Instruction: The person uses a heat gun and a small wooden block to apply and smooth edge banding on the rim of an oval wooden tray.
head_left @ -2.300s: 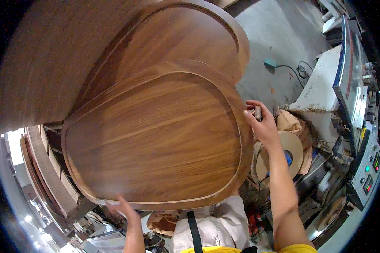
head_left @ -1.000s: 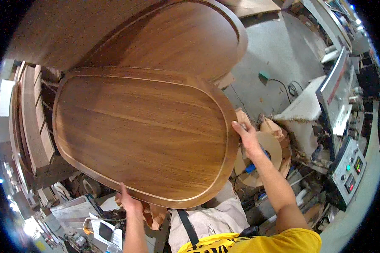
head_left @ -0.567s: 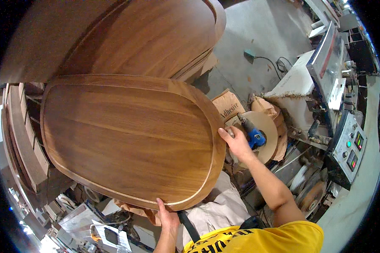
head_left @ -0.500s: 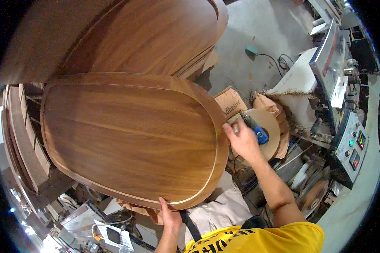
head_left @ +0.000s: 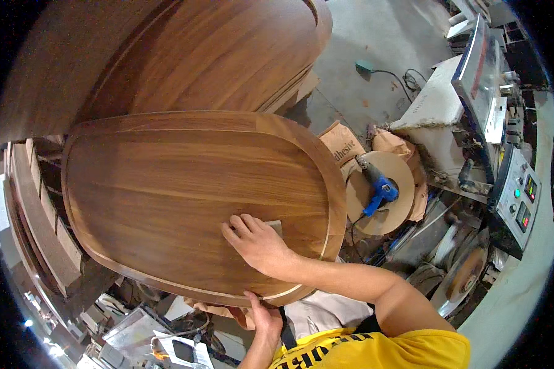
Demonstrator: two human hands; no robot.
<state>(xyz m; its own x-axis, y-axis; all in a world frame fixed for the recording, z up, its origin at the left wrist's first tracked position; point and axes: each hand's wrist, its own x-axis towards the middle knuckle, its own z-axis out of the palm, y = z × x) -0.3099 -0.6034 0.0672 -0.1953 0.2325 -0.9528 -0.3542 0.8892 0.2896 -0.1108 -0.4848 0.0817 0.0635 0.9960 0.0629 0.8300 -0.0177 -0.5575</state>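
A brown wood panel [head_left: 166, 184] with rounded ends and a raised rim lies before me. Across its near right part my right hand [head_left: 258, 246] is spread palm-down, fingers bent toward the left. Under that palm a small flat tan pad [head_left: 276, 229] pokes out on the right; the hand hides most of it. My left hand [head_left: 266, 321] grips the panel's near edge, its thumb on top of the rim and its other fingers mostly hidden below. Beyond lies a second rounded wood panel [head_left: 228, 55], close to the far edge of the first.
To the right, a blue heat gun [head_left: 381, 187] rests on a large tan roll [head_left: 403, 169] beside brown paper bags [head_left: 341, 140]. Farther right is a machine with a control panel [head_left: 517, 200]. Wooden pieces [head_left: 40, 209] are stacked at left. A cord [head_left: 395, 77] trails over the floor.
My right hand has moved left and nearer, from the panel's right rim onto its surface, uncovering the heat gun. My left hand keeps its grip on the near edge.
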